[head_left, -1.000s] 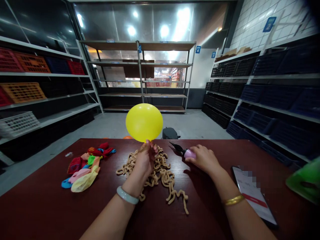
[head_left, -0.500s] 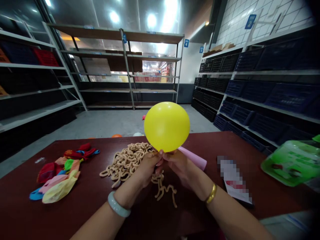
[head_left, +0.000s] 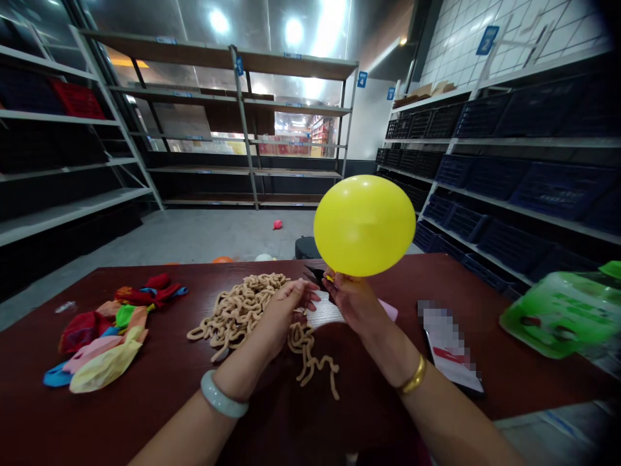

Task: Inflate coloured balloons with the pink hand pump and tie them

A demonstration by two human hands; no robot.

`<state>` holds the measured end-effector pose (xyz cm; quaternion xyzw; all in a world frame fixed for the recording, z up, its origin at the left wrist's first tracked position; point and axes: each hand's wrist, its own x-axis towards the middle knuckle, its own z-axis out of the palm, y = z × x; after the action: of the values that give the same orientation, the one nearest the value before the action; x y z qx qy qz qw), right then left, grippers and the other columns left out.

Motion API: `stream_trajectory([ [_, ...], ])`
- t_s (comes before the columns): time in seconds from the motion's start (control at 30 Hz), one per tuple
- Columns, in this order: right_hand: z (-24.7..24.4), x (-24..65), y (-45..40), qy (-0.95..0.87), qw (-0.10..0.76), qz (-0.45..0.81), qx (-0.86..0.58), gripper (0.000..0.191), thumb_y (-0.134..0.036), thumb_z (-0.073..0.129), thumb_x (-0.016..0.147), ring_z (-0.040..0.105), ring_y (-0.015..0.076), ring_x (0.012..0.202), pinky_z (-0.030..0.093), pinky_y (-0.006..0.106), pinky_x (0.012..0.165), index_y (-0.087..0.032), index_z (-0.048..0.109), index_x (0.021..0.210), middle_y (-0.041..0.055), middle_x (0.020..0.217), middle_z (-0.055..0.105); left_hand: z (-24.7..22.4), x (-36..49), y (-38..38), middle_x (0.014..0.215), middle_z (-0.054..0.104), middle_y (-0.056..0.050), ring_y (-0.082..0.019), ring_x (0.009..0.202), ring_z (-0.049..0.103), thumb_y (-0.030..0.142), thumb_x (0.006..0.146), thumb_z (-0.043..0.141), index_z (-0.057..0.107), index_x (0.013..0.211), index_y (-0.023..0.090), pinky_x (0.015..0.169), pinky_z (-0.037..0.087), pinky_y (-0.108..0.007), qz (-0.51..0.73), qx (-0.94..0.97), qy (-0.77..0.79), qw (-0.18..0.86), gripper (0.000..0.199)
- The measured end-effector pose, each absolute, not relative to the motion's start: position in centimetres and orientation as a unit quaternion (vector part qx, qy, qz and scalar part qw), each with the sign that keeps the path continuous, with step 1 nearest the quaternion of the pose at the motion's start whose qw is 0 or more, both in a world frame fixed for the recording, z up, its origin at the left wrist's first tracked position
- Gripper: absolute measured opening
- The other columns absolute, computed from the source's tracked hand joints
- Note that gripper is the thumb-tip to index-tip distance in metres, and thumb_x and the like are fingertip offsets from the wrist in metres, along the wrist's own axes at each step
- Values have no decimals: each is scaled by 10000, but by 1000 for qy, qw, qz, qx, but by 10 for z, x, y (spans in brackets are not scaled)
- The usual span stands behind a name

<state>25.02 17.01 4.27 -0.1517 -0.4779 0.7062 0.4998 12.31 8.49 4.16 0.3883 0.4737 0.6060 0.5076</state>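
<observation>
A round, inflated yellow balloon (head_left: 365,225) stands up above the table, its neck pinched in the fingers of my right hand (head_left: 356,303). My left hand (head_left: 286,309) is apart from the balloon, fingers loosely spread, with nothing visible in it. Behind that hand lies a heap of tan, looped, thick cord (head_left: 247,307), with a loose end (head_left: 310,359) trailing towards me. A dark pointed object (head_left: 316,274) shows between my hands; its kind is unclear. Part of a pink cylinder (head_left: 389,310) sticks out behind my right wrist.
Several limp, uninflated balloons (head_left: 109,353) lie at the left of the dark red table (head_left: 165,421). To the right are a phone-like slab (head_left: 449,349) with a blurred face and a green pouch (head_left: 557,314). Shelves (head_left: 252,168) line the room; a pink ball-like thing (head_left: 277,224) is on the floor.
My left hand has let go of the balloon's neck and moved slightly left, its fingers opening. My right hand has carried the balloon up and to the right.
</observation>
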Motion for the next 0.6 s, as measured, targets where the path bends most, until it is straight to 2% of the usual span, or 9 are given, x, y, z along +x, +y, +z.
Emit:
stream_trajectory([
  [0.1, 40, 245, 163, -449, 487, 735, -147, 155, -274, 776, 647, 575, 166, 767, 467, 309, 741, -215, 681, 755, 12, 797, 664, 40, 127, 87, 1043, 617, -99, -184, 835, 610, 405, 785, 666, 593, 1057, 170, 558, 484, -249, 654, 383, 420, 499, 367],
  [0.2, 33, 238, 153, -472, 442, 747, -153, 126, -276, 759, 656, 527, 153, 610, 443, 296, 570, -203, 679, 720, 7, 670, 639, 39, 130, 88, 928, 620, -60, -166, 743, 606, 327, 724, 732, 575, 1032, 174, 508, 481, -243, 672, 390, 427, 462, 378],
  [0.27, 29, 234, 149, -479, 443, 742, -156, 114, -260, 750, 653, 502, 145, 561, 418, 286, 524, -208, 674, 720, -5, 629, 624, 39, 130, 88, 835, 620, -38, -146, 662, 588, 308, 711, 739, 578, 998, 168, 478, 468, -232, 669, 401, 464, 420, 357],
  [0.43, 26, 232, 152, -493, 462, 720, -162, 80, -259, 716, 657, 521, 152, 560, 424, 296, 545, -203, 670, 690, 1, 629, 639, 38, 128, 88, 710, 606, -9, -118, 589, 552, 298, 709, 727, 602, 902, 157, 486, 439, -214, 642, 439, 507, 371, 270],
  [0.6, 30, 238, 160, -481, 512, 690, -174, 173, -216, 723, 646, 602, 187, 774, 456, 324, 732, -235, 691, 815, -1, 822, 702, 41, 120, 88, 644, 594, -1, -91, 508, 495, 309, 733, 686, 604, 742, 151, 465, 386, -208, 560, 482, 539, 404, 178],
])
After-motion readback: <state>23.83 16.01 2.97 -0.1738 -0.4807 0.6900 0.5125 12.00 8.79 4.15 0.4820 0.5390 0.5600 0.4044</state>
